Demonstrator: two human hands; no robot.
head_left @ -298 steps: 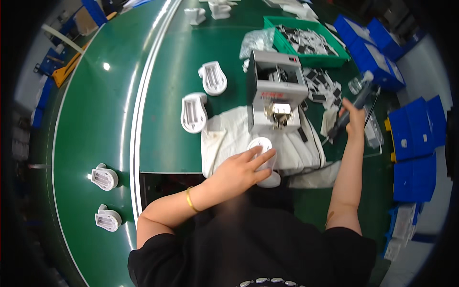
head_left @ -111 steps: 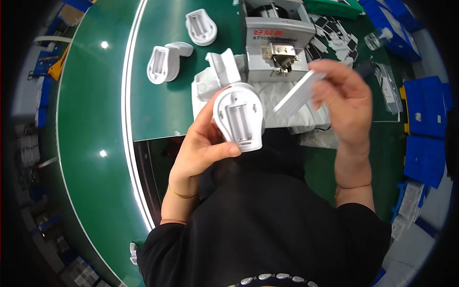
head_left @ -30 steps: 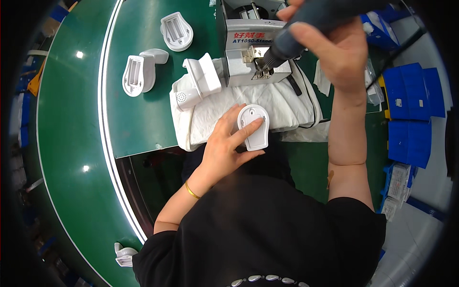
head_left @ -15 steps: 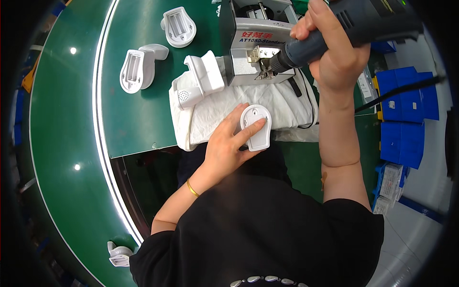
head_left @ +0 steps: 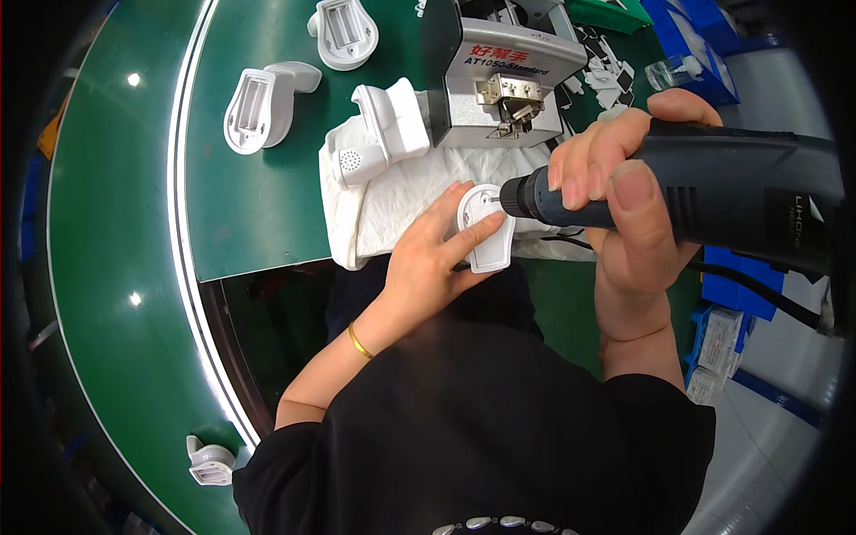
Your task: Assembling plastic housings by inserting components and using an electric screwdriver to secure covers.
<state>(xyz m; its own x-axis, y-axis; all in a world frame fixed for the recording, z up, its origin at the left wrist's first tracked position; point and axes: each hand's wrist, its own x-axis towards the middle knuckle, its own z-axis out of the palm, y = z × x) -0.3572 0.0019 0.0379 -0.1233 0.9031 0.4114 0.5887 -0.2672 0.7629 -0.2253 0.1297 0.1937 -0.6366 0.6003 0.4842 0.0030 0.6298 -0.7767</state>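
Glossy green desk (head_left: 227, 218) spans the upper left as, mid-frame, a left hand (head_left: 426, 259) steadies a white, rounded plastic housing (head_left: 490, 256), likely light, stiff and slick, best held by its rim. One finger presses its face, others flank its left edge; the right hand (head_left: 637, 205) grips a black, barrel-shaped electric screwdriver (head_left: 744, 192), tip at its upper end.
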